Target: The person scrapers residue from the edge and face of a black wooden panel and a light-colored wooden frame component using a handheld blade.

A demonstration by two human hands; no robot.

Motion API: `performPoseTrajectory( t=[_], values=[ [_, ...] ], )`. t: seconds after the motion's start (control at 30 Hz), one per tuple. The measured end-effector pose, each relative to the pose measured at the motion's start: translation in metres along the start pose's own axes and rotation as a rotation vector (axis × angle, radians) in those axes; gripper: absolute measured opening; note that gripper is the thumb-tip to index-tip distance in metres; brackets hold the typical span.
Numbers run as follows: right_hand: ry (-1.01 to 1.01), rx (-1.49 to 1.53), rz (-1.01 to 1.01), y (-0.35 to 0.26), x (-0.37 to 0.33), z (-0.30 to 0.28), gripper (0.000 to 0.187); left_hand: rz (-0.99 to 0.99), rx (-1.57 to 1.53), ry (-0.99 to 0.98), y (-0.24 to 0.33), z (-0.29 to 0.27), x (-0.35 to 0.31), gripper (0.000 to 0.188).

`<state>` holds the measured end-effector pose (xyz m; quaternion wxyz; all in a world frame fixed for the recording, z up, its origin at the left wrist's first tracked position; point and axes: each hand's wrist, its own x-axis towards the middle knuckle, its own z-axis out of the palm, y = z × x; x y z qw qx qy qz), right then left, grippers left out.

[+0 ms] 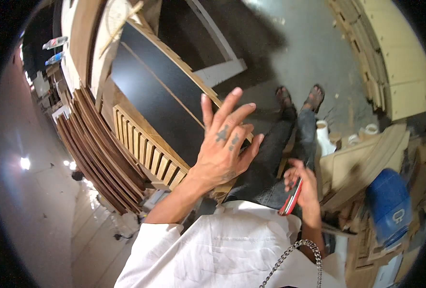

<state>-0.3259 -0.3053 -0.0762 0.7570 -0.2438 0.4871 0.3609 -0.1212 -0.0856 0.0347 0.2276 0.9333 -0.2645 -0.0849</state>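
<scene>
My left hand [222, 144] is over the near end of a black panel [158, 91] edged with pale wood strips, its fingers spread and holding nothing. Whether the fingertips touch the panel's edge I cannot tell. A thin brown line runs lengthwise along the panel. Beside its left side lies a slatted wooden frame [148, 149]. Lower down, near my right leg, my right hand [306, 187] is closed around a slim red-and-black tool [291, 198] that looks like a utility knife. Part of the tool is hidden by the palm.
Curved brown wood strips [97, 149] are stacked at the left. On the right are pale boards [405, 57], a curved wooden piece [371, 168] and a blue container [389, 204]. A light grey angled frame [222, 72] is beyond the panel, near the grey floor [309, 43].
</scene>
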Motion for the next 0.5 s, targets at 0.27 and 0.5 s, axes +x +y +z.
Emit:
performPoseTrajectory(
  t=[0.27,0.5],
  values=[
    [0.079,-0.356,-0.125,-0.016,-0.068,0.021,0.04,0.095,-0.009,-0.138,-0.008,-0.016,-0.01,0.029],
    [0.006,-0.723,-0.32,-0.132,-0.058,0.083,0.02,0.132,-0.046,-0.251,-0.016,-0.019,-0.011,0.051]
  ],
)
